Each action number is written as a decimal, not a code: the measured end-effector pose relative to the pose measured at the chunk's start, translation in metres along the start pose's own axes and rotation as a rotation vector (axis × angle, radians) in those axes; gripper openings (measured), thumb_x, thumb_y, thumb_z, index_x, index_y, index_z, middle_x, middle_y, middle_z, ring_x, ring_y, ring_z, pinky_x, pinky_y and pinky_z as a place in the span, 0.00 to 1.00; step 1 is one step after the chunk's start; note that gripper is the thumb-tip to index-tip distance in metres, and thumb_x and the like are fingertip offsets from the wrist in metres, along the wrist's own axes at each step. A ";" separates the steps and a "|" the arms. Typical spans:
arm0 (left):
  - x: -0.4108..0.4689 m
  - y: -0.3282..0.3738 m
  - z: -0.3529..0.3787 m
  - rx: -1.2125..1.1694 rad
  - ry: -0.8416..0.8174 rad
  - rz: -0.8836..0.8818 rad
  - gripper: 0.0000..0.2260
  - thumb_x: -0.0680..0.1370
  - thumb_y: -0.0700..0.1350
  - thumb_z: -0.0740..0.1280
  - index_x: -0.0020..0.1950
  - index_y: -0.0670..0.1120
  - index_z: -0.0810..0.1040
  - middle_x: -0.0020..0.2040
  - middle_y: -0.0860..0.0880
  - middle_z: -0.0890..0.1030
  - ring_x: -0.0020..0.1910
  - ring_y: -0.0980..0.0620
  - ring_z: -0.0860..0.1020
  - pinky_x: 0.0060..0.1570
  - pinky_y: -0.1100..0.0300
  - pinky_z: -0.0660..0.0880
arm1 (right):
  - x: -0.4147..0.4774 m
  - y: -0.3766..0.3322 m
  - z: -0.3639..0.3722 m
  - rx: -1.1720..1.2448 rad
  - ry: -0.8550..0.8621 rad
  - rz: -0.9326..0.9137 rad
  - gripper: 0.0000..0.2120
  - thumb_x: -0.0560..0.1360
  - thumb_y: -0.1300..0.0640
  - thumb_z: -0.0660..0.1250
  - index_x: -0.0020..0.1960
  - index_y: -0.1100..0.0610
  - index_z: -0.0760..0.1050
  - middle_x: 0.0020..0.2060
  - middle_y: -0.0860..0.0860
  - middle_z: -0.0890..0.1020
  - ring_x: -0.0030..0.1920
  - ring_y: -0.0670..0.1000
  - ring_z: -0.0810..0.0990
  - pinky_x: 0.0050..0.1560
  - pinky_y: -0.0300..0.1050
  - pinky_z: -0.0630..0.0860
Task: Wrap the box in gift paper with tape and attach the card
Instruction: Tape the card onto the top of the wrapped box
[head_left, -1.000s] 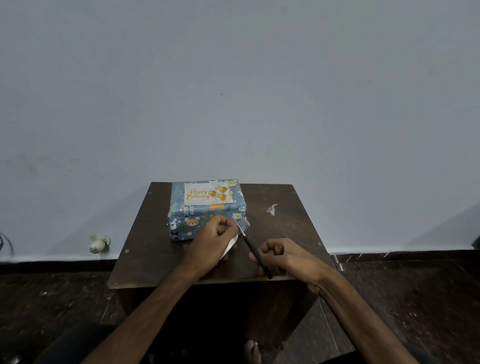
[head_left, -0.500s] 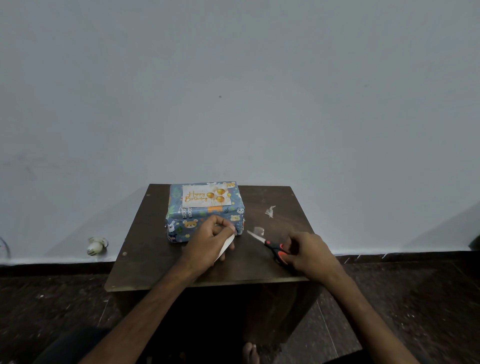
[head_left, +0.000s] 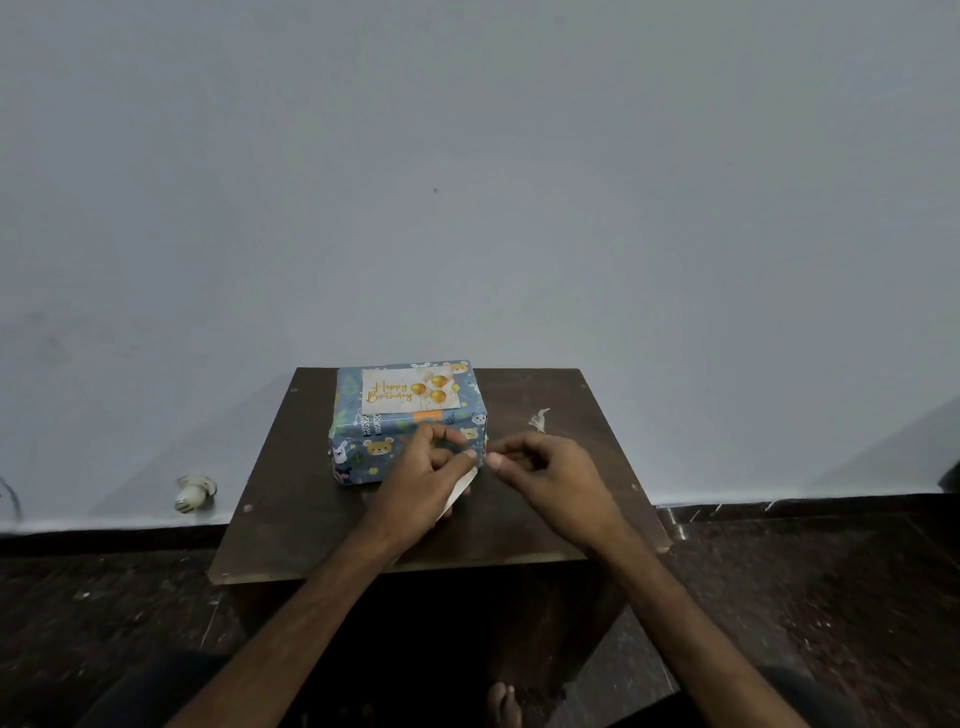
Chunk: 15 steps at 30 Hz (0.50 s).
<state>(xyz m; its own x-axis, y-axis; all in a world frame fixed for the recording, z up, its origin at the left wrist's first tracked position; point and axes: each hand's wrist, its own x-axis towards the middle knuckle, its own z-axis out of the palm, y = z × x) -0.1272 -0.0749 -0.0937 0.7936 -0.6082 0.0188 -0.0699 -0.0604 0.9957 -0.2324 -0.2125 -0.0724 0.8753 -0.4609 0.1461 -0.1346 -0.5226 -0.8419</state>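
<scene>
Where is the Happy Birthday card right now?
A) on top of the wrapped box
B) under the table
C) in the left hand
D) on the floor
A: the card lies flat on top of the wrapped box; the left hand grips only a white thing.

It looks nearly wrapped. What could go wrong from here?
1. The left hand, gripping a white piece, and the right hand meet at the box's near right corner; anything pinched between them is too small to see, and tape could crease or stick to fingers.
2. A tug might slide the box on the table.
3. The card lies on top; whether it is fastened is unclear, so a jolt could shift it.
</scene>
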 end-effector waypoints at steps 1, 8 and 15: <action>-0.001 0.001 0.001 -0.027 -0.013 -0.004 0.08 0.79 0.46 0.70 0.54 0.49 0.73 0.41 0.39 0.83 0.38 0.43 0.78 0.40 0.50 0.72 | 0.001 -0.001 0.006 0.060 -0.018 -0.021 0.06 0.74 0.52 0.74 0.49 0.53 0.84 0.42 0.46 0.86 0.42 0.42 0.83 0.46 0.36 0.78; -0.001 0.009 -0.005 -0.143 -0.058 -0.046 0.08 0.79 0.43 0.70 0.56 0.47 0.73 0.37 0.45 0.84 0.38 0.45 0.81 0.41 0.52 0.76 | 0.009 0.000 0.012 0.259 -0.026 -0.041 0.01 0.75 0.61 0.74 0.45 0.57 0.83 0.37 0.50 0.85 0.39 0.44 0.81 0.43 0.40 0.79; -0.006 0.013 -0.008 -0.293 -0.119 -0.099 0.06 0.80 0.40 0.67 0.55 0.46 0.73 0.42 0.43 0.84 0.39 0.46 0.80 0.40 0.53 0.75 | 0.008 -0.004 0.017 0.355 -0.022 -0.076 0.07 0.78 0.66 0.67 0.43 0.57 0.79 0.33 0.54 0.83 0.35 0.50 0.82 0.38 0.44 0.77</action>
<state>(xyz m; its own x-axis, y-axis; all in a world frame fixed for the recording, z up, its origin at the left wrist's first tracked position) -0.1283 -0.0655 -0.0800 0.7101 -0.7003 -0.0732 0.1950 0.0957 0.9761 -0.2165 -0.2015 -0.0766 0.8868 -0.4129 0.2076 0.0976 -0.2717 -0.9574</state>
